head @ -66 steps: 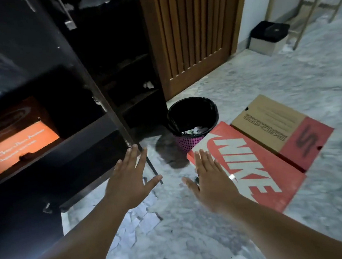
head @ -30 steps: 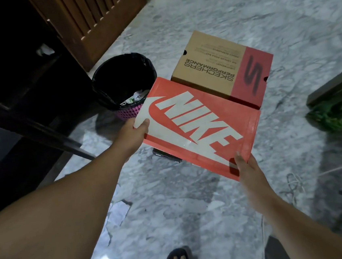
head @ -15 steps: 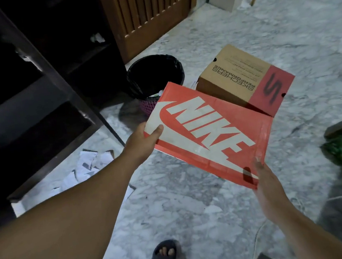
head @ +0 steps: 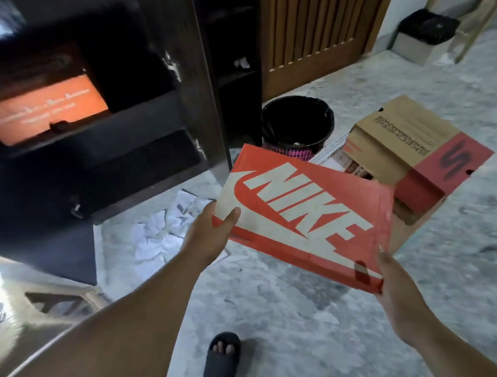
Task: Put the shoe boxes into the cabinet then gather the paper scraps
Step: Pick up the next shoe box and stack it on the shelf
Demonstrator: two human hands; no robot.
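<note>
Two hands were on the red shoe box [head: 301, 210], which you held tilted above the marble floor [head: 286, 322]. Far left of your fingers, the dark cabinet [head: 143, 132] stood open, an orange box [head: 39, 109] already on its shelf. Below it, just left of your left hand [head: 212, 235], paper scraps [head: 159, 231] lay scattered on the floor. That hand gripped the box's near left corner, thumb curled over the lid. Beyond the box stood a black bin [head: 297, 121]. Your right hand [head: 396, 292] pinched the box's near right corner, fingertips against its edge. Right of the held box, the brown shoe box [head: 415, 152] sat on the floor, lid raised.
</note>
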